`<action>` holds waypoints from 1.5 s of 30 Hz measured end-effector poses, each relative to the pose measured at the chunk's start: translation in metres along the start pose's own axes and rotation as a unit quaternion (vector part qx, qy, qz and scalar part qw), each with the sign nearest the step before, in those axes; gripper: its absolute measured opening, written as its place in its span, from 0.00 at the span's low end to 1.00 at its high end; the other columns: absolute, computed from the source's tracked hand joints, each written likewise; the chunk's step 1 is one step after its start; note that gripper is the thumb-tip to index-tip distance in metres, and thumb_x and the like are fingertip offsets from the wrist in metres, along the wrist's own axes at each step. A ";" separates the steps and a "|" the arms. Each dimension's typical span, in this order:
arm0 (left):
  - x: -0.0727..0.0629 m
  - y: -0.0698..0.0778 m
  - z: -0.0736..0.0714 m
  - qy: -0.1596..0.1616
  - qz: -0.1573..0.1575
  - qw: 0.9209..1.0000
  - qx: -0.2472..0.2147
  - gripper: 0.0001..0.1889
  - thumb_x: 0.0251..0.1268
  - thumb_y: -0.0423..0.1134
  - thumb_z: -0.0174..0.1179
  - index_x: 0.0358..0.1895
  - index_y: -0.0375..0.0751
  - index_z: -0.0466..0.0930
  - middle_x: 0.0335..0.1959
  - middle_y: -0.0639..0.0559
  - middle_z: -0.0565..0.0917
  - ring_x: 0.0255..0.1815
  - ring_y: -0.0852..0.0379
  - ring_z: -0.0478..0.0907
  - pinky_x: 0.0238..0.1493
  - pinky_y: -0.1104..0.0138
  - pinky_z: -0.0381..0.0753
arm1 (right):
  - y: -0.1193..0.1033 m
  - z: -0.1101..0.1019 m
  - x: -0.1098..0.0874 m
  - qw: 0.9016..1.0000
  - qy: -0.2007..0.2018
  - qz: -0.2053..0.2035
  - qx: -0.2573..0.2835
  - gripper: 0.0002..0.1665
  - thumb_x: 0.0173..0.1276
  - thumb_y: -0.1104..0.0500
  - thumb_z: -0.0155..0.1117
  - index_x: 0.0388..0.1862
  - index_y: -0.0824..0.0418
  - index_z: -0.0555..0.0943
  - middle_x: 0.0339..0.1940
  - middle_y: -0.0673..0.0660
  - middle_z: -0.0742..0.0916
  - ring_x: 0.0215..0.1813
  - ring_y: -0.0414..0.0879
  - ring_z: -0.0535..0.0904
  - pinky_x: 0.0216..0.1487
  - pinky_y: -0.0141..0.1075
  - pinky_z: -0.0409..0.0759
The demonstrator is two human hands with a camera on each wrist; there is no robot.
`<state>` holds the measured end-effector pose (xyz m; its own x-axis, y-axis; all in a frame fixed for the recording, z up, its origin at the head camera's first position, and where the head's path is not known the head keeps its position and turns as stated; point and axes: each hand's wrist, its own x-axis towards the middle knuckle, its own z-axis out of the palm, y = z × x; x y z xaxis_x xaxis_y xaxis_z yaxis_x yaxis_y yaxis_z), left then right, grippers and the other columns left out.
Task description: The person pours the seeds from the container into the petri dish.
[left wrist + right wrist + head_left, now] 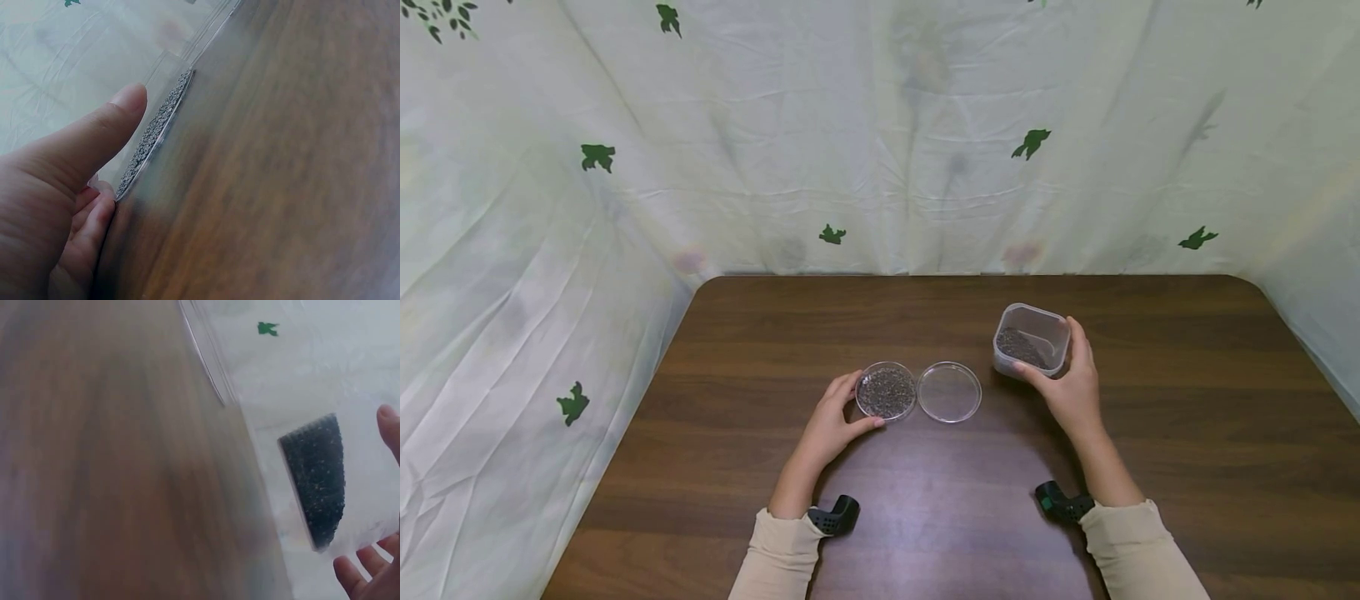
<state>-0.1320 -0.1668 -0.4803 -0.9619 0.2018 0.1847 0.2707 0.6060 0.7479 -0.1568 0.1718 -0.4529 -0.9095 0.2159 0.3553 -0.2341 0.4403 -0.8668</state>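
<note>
On the table, a round petri dish (886, 392) holds a layer of dark grey granules (156, 128). My left hand (833, 425) grips that dish from its left side, thumb along the near edge and fingers round the far left. Touching or close beside it lies a second clear round dish (950, 392) with nothing in it. To the right, my right hand (1069, 379) grips a translucent rectangular plastic container (1047, 329) by its right side, held above the table. Dark granules (317, 481) are heaped toward one side of the container.
The brown wooden table (760, 333) extends on both sides of the dishes. A pale curtain (880, 150) with green bird shapes hangs behind it and along the sides. Black wrist devices (837, 517) sit at both sleeve cuffs.
</note>
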 end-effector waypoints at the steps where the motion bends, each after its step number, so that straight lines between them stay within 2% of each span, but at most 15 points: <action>1: 0.000 0.000 0.000 0.000 -0.001 1.000 0.001 0.44 0.40 0.45 0.72 0.63 0.32 0.62 0.58 0.40 0.67 0.51 0.47 0.73 0.55 0.58 0.69 | 0.002 -0.002 0.000 1.000 0.001 0.005 -0.001 0.57 0.42 0.58 0.77 0.69 0.57 0.56 0.62 0.61 0.67 0.58 0.55 0.66 0.52 0.45 0.67; 8: 0.000 0.000 0.000 -0.001 -0.006 1.000 0.004 0.44 0.40 0.44 0.72 0.63 0.32 0.61 0.58 0.40 0.67 0.52 0.48 0.73 0.56 0.58 0.67 | 0.012 -0.013 -0.003 1.000 0.010 0.020 -0.007 0.57 0.43 0.59 0.76 0.69 0.57 0.55 0.61 0.60 0.68 0.57 0.55 0.66 0.52 0.43 0.67; 17: -0.001 0.001 -0.001 0.003 -0.001 1.000 0.004 0.44 0.40 0.45 0.72 0.63 0.31 0.62 0.58 0.40 0.67 0.51 0.47 0.73 0.56 0.57 0.68 | 0.021 -0.023 -0.005 1.000 0.020 0.018 -0.006 0.56 0.43 0.62 0.76 0.69 0.60 0.55 0.62 0.61 0.68 0.59 0.56 0.66 0.53 0.43 0.67; 25: 0.000 0.001 -0.001 -0.002 -0.007 1.000 0.007 0.44 0.40 0.45 0.72 0.63 0.32 0.62 0.58 0.40 0.67 0.52 0.48 0.73 0.56 0.57 0.67 | 0.025 -0.028 -0.007 0.999 0.011 0.037 -0.006 0.56 0.45 0.62 0.75 0.69 0.61 0.53 0.63 0.61 0.66 0.61 0.56 0.64 0.55 0.47 0.66; 30: 0.000 0.000 0.000 -0.004 -0.006 1.000 0.008 0.44 0.41 0.45 0.71 0.63 0.32 0.61 0.58 0.41 0.67 0.52 0.49 0.73 0.56 0.58 0.68 | 0.027 -0.029 -0.007 0.999 0.010 0.048 -0.007 0.55 0.46 0.61 0.75 0.69 0.63 0.52 0.63 0.61 0.66 0.59 0.54 0.64 0.54 0.44 0.67; 35: 0.000 0.000 -0.001 0.001 0.005 1.000 0.008 0.44 0.40 0.45 0.71 0.63 0.31 0.61 0.58 0.40 0.67 0.51 0.48 0.73 0.55 0.57 0.68 | 0.027 -0.030 -0.008 0.998 -0.003 0.057 -0.004 0.56 0.47 0.60 0.73 0.69 0.64 0.50 0.64 0.62 0.64 0.60 0.54 0.63 0.55 0.46 0.66; 39: 0.000 0.001 -0.001 0.002 0.006 1.000 0.009 0.44 0.40 0.46 0.72 0.63 0.31 0.62 0.57 0.40 0.67 0.51 0.48 0.73 0.55 0.57 0.68 | 0.027 -0.031 -0.008 0.998 -0.023 0.064 0.001 0.57 0.50 0.59 0.72 0.70 0.64 0.46 0.65 0.64 0.60 0.61 0.58 0.61 0.56 0.51 0.63; 45: 0.000 0.001 -0.001 0.002 0.007 1.000 0.005 0.44 0.40 0.45 0.72 0.63 0.31 0.62 0.57 0.40 0.67 0.51 0.48 0.73 0.55 0.57 0.69 | 0.027 -0.032 -0.009 0.996 -0.044 0.076 -0.002 0.60 0.52 0.57 0.71 0.71 0.61 0.40 0.68 0.66 0.54 0.64 0.60 0.55 0.60 0.53 0.58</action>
<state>-0.1314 -0.1669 -0.4792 -0.9581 0.2079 0.1972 0.2847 0.6112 0.7385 -0.1442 0.2098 -0.4683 -0.9611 0.2024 0.1879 -0.0906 0.4118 -0.9067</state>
